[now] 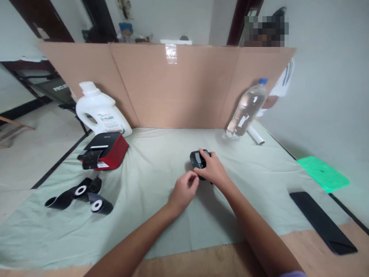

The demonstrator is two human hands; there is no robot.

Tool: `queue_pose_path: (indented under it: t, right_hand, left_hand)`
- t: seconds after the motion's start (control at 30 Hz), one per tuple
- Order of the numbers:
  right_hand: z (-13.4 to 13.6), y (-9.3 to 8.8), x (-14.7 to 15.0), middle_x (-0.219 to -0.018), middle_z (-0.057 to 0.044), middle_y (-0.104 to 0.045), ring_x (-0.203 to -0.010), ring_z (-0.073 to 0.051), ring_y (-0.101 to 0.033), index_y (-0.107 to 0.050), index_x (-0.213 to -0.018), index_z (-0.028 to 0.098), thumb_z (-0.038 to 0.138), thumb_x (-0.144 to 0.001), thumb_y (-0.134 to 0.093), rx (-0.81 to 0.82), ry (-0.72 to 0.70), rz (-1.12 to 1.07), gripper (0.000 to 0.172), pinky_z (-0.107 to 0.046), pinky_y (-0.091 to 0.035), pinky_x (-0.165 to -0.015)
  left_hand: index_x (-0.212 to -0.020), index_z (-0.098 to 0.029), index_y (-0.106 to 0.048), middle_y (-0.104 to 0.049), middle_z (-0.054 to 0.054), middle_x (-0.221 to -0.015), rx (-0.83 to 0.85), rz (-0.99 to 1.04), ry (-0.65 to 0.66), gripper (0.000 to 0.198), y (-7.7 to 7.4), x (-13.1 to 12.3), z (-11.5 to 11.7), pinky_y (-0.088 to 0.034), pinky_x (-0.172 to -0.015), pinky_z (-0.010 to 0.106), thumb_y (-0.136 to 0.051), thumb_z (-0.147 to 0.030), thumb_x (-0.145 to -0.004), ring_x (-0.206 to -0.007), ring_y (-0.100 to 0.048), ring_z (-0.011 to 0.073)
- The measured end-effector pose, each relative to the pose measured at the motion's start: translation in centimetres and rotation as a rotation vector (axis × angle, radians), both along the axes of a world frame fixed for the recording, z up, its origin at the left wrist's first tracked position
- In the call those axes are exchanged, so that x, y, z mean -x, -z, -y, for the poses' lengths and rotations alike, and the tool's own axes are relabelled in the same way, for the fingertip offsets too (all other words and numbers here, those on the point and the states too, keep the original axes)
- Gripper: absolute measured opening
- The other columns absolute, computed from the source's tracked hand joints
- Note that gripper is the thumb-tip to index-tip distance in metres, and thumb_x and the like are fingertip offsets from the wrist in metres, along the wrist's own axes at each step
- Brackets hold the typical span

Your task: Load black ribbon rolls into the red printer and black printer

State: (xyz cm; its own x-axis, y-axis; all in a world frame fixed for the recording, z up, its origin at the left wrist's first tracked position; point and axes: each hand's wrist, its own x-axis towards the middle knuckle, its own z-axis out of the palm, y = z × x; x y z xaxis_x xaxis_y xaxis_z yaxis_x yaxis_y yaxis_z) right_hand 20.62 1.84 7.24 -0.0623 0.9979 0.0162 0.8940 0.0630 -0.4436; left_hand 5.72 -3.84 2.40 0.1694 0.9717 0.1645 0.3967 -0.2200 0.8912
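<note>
A small black device (195, 158) with a greyish screen rests on the green cloth near the middle of the table. My right hand (213, 167) is wrapped over its right side, thumb at the near edge and fingers across the top. Close against its near left corner is my left hand (184, 188), with thumb and forefinger pinched together. Whatever may be between those fingertips is too small to make out. The device's right side and part of its front are hidden under my right hand.
At left are a red and black printer (119, 152), black rolls (103, 207) and a white jug (102, 109). A cardboard screen (178, 88) stands behind. A water bottle (248, 109), white tube (256, 136) and black flat object (321, 221) are right. Beyond the cardboard is a person's sleeve (281, 82).
</note>
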Motion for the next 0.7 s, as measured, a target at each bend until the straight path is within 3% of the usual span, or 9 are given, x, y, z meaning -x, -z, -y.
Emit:
queue_pose_path:
  t: [0.1, 0.2, 0.3, 0.4, 0.5, 0.7]
  right_hand:
    - [0.2, 0.2, -4.0, -0.133, -0.02, -0.051, -0.119, -0.038, -0.059, -0.042, -0.159, 0.022, 0.051, -0.079, -0.07, -0.128, 0.132, -0.043, 0.09, -0.044, -0.05, -0.095]
    - [-0.3, 0.5, -8.4, -0.134, -0.022, -0.053, -0.121, -0.04, -0.059, -0.036, -0.16, 0.016, 0.054, -0.077, -0.071, -0.218, 0.289, -0.034, 0.097, -0.046, -0.05, -0.096]
    - [-1.9, 0.9, -13.2, -0.136, -0.024, -0.056, -0.12, -0.042, -0.059, -0.033, -0.159, 0.013, 0.055, -0.077, -0.072, -0.243, 0.371, 0.041, 0.101, -0.048, -0.049, -0.096]
    - [-3.9, 1.5, -17.7, -0.139, -0.027, -0.056, -0.121, -0.043, -0.06, -0.033, -0.158, 0.008, 0.051, -0.082, -0.069, -0.214, 0.411, 0.09, 0.095, -0.048, -0.049, -0.098]
    - [-5.5, 2.0, -20.8, -0.142, -0.027, -0.055, -0.123, -0.042, -0.06, -0.034, -0.156, 0.007, 0.043, -0.084, -0.065, -0.16, 0.45, 0.109, 0.086, -0.048, -0.049, -0.099]
    - [-6.4, 3.0, -22.9, -0.147, -0.026, -0.052, -0.126, -0.041, -0.058, -0.036, -0.155, 0.007, 0.045, -0.088, -0.059, -0.109, 0.486, 0.125, 0.081, -0.048, -0.048, -0.102]
  left_hand:
    - [-0.096, -0.019, -0.061, -0.07, 0.005, -0.093, 0.093, 0.132, -0.067, 0.02, -1.0, -4.1, -5.3, -0.047, -0.079, 0.026, -0.054, -0.038, -0.098, -0.084, -0.064, 0.0174]
    - [-0.103, -0.018, -0.061, -0.072, 0.008, -0.097, 0.175, 0.089, -0.041, 0.021, -1.4, -10.0, -10.5, -0.049, -0.083, 0.028, -0.058, -0.038, -0.099, -0.09, -0.067, 0.0195]
    - [-0.109, -0.014, -0.064, -0.075, 0.013, -0.099, 0.196, 0.051, 0.014, 0.027, -1.3, -16.1, -13.8, -0.05, -0.084, 0.031, -0.06, -0.038, -0.098, -0.092, -0.07, 0.0234]
    - [-0.114, -0.01, -0.067, -0.075, 0.018, -0.105, 0.191, 0.037, 0.042, 0.03, -1.1, -21.1, -15.0, -0.051, -0.088, 0.032, -0.065, -0.034, -0.095, -0.099, -0.07, 0.0261]
    - [-0.113, -0.01, -0.07, -0.076, 0.019, -0.111, 0.181, 0.034, 0.058, 0.027, -0.7, -24.6, -15.5, -0.05, -0.094, 0.033, -0.066, -0.028, -0.093, -0.105, -0.07, 0.027]
    - [-0.099, -0.011, -0.076, -0.076, 0.019, -0.108, 0.173, 0.019, 0.085, 0.02, 0.2, -27.4, -16.4, -0.049, -0.098, 0.036, -0.062, -0.025, -0.094, -0.105, -0.069, 0.0283]
